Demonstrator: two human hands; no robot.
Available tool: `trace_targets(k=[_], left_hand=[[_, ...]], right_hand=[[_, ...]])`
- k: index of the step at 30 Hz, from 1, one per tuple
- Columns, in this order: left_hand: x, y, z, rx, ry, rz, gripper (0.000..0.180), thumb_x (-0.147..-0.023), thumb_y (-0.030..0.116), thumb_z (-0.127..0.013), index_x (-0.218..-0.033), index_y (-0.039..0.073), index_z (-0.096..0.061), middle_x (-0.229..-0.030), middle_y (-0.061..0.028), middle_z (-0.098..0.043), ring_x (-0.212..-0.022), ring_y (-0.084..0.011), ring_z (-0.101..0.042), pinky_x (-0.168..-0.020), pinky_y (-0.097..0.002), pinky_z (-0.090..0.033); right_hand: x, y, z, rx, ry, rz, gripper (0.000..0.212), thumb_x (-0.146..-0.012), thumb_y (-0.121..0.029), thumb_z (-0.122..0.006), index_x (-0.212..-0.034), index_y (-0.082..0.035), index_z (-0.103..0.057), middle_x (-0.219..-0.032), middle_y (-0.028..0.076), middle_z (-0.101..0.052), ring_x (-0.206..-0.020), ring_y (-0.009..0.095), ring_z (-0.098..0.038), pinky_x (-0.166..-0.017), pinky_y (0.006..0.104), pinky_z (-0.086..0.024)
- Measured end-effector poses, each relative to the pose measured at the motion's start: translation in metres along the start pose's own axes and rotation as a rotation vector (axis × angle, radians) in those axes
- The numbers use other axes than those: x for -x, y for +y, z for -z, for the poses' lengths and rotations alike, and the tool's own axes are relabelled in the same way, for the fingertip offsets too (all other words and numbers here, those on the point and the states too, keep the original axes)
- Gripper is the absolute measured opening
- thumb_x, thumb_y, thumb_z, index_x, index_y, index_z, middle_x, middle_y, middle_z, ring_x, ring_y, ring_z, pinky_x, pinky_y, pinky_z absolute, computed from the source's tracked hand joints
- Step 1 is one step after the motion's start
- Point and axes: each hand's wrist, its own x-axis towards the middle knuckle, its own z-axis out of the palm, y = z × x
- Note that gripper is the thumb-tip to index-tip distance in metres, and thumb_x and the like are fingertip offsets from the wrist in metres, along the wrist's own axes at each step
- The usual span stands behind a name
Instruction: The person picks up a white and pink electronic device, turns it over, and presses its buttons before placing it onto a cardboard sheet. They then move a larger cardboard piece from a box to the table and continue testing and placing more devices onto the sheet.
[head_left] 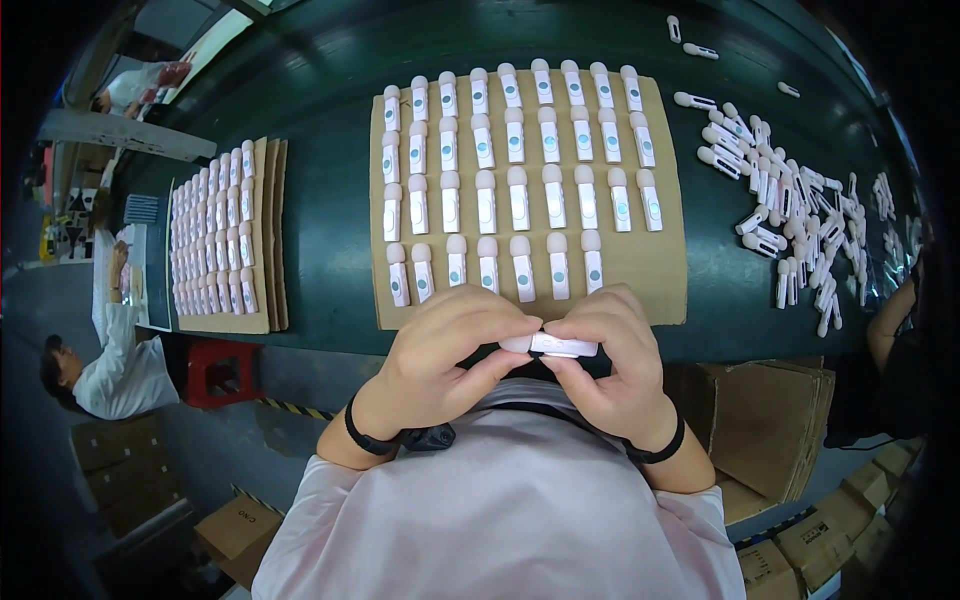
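Note:
Just in front of my chest, I hold a small white wand-shaped device [568,346] sideways. My left hand [440,345] pinches its pale pink rounded head between thumb and fingers. At the other end, my right hand [615,365] grips the flat white body the same way. Right beyond my hands lies a brown cardboard sheet [645,280] with rows of similar devices, heads pointing away from me. Many of these, such as one in the nearest row [523,270], carry a round bluish or green spot on the body. My fingers partly cover the sheet's near edge.
Loose devices [790,200] lie in a jumbled heap on the dark green table [330,200] at right. Stacked cardboard sheets [275,240] with more rows stand left. A person [120,370] works beyond a red stool [215,375]. Cartons [770,420] are below right, beside another person's arm [890,325].

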Motion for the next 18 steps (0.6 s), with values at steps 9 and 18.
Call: trace_targets(k=[9,18], left_hand=[[0.0035,0.0032,-0.0024,0.084,0.004,0.129,0.028,-0.077,0.003,-0.076,-0.102,-0.003,-0.065,-0.091,-0.0134,-0.069,-0.080,-0.0232,-0.066,-0.073,-0.0315,-0.052],[0.0004,0.0004,-0.0040,0.013,0.058,0.053,0.027,-0.075,-0.001,-0.074,-0.100,-0.003,-0.065,-0.091,-0.0140,-0.068,-0.081,-0.0239,-0.066,-0.074,-0.0318,-0.052]], right_hand=[[-0.0043,0.0022,-0.0010,0.143,0.001,0.129,0.032,-0.070,-0.004,-0.077,-0.099,-0.006,-0.065,-0.086,0.006,-0.063,-0.076,0.026,-0.056,-0.069,0.0377,-0.043],[-0.0063,-0.0002,-0.0045,0.151,0.028,0.058,0.034,-0.068,-0.005,-0.077,-0.099,-0.005,-0.064,-0.087,0.007,-0.064,-0.075,0.027,-0.058,-0.070,0.0384,-0.042]])
